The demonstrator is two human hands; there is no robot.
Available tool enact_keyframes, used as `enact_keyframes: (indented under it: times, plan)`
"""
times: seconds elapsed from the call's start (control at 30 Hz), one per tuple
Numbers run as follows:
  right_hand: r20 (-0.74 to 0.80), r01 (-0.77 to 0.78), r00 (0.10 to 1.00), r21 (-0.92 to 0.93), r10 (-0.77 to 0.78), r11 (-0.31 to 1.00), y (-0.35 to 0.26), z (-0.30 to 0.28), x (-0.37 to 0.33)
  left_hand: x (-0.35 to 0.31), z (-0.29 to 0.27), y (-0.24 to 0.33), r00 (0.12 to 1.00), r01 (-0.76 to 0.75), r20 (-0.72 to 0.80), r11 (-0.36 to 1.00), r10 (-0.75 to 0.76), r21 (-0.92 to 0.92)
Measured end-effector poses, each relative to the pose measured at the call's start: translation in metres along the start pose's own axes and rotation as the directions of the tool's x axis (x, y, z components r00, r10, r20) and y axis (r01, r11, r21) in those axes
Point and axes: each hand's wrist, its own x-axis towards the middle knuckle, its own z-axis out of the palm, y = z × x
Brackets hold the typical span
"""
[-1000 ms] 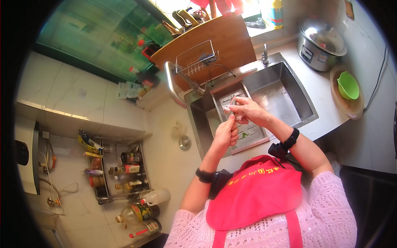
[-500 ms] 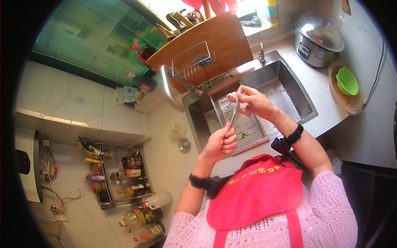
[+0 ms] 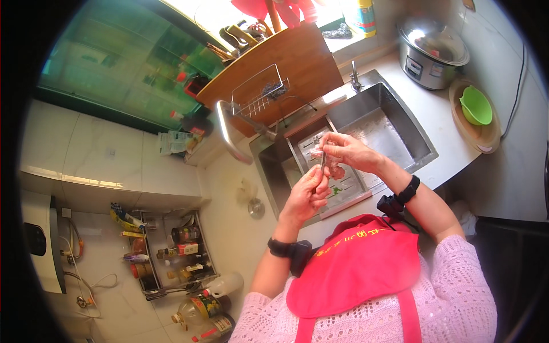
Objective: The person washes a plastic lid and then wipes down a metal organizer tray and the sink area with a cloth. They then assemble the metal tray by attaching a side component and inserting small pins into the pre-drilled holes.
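Observation:
Over the sink's left half, both my hands are close together in front of me. My left hand (image 3: 310,191) is closed around the lower end of a thin greyish stick (image 3: 323,163). At the stick's upper end, my right hand (image 3: 345,151) pinches with thumb and fingers. A pale pink, bumpy, soft piece that looks like raw meat (image 3: 336,170) hangs beneath my right fingers, against the stick. Whether it is threaded on the stick I cannot tell. Below lies a slotted metal drain tray (image 3: 350,188) with a bit of green leaf (image 3: 336,191) on it.
The steel sink (image 3: 420,137) has a faucet (image 3: 233,134) on its left. A wooden board (image 3: 309,60) and wire rack (image 3: 260,106) stand behind. To the right are a rice cooker (image 3: 429,63) and a green bowl (image 3: 476,106). Bottles (image 3: 194,306) stand at the lower left.
My hands have come closer together, and less of the stick shows between them. The pink piece now hangs lower, under my right fingers. My view has shifted slightly.

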Motion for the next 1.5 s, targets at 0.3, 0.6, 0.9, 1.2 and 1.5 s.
enact_keyframes:
  times: [0.3, 0.6, 0.9, 1.2, 1.5]
  plan:
    - [-0.299, 0.040, 0.953, -0.029, -0.047, 0.999, 0.012, -0.035, -0.007, -0.001, -0.014, 0.002, 0.946, -0.159, -0.212, 0.924, 0.243, 0.349]
    - [-0.335, 0.147, 0.824, -0.652, -0.456, 0.744, -0.006, 0.020, -0.006, -0.002, -0.013, 0.006, 0.928, -0.091, -0.281, 0.880, 0.246, 0.467]
    - [0.250, 0.207, 0.758, -0.968, -0.602, -0.142, 0.006, 0.018, -0.002, 0.005, -0.012, 0.005, 0.925, -0.056, -0.313, 0.890, 0.217, 0.452]
    - [0.302, 0.332, 0.768, -0.942, -0.565, -0.051, 0.018, 0.018, -0.002, 0.017, -0.005, -0.010, 0.904, -0.045, -0.346, 0.858, 0.253, 0.512]
    - [0.190, 0.141, 0.713, -0.982, -0.675, -0.128, 0.010, 0.010, 0.006, 0.017, 0.002, -0.006, 0.938, -0.030, -0.314, 0.937, 0.146, 0.347]
